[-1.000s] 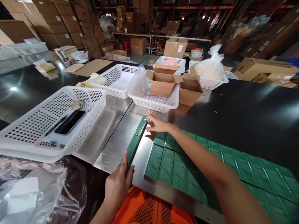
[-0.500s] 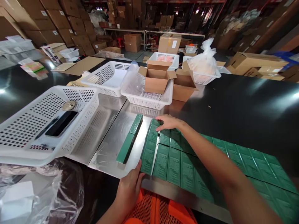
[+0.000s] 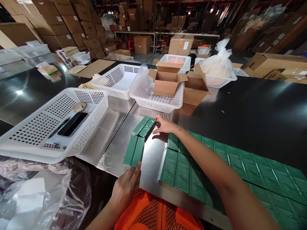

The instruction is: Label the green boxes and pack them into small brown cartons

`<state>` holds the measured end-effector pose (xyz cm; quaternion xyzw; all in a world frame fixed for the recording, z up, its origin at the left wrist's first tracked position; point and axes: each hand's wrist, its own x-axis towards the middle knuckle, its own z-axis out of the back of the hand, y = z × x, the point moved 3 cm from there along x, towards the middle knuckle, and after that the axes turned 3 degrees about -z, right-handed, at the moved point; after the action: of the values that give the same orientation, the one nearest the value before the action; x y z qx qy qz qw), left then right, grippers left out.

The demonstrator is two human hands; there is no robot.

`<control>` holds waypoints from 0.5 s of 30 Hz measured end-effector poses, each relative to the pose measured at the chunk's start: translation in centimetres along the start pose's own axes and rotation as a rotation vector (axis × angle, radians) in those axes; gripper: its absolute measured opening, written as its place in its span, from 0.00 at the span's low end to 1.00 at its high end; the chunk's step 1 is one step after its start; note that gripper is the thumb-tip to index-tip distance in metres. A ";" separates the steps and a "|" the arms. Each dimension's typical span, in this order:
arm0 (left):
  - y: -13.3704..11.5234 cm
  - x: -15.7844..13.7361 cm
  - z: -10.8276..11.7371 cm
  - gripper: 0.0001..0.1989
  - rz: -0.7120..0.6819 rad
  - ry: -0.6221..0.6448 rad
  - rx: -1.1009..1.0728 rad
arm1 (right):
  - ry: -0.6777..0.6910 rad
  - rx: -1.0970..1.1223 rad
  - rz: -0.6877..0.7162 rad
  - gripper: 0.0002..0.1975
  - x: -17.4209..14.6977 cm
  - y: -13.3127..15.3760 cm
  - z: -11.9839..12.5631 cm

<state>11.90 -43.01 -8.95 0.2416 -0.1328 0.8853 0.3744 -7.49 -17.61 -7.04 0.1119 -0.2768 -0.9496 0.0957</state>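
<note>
Two pairs of slim, shiny green boxes lie side by side on the metal tabletop (image 3: 151, 159), each pair end to end. The far boxes (image 3: 146, 126) are angled slightly to the right of the near boxes (image 3: 137, 150). My left hand (image 3: 127, 183) presses its fingers to the near end of the right-hand pair. At the far end, my right hand (image 3: 165, 124) has its fingertips against the same pair, with the thumb bent in beside it. Further right, rows of the same green boxes (image 3: 183, 166) lie close together, partly hidden under my right forearm.
To the left stands a white perforated basket (image 3: 93, 118) with a phone (image 3: 73, 124) in it. Behind are another white basket (image 3: 158, 104) with an open carton (image 3: 165, 87), and a tied white bag (image 3: 218, 64). Clear plastic (image 3: 72, 191) hangs at the lower left.
Both hands have moved left, bringing a pair of green boxes from the rows up against the separate pair. A gap of bare metal now shows beside the rows.
</note>
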 end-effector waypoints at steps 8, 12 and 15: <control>1.1 0.3 -0.6 0.53 0.476 -0.196 0.101 | 0.033 -0.298 0.399 0.65 0.4 5.0 -0.6; 1.3 1.3 -2.5 0.58 0.616 -0.129 -0.142 | 0.216 -0.456 0.494 0.48 1.5 7.8 -1.5; 1.8 1.4 -3.3 0.50 0.613 -0.153 -0.251 | 0.247 -0.517 0.562 0.36 1.9 8.5 -1.7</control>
<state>8.73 -42.02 -11.09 0.2081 -0.3348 0.9128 0.1064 -7.80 -25.93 -4.09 0.1173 -0.0350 -0.9042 0.4092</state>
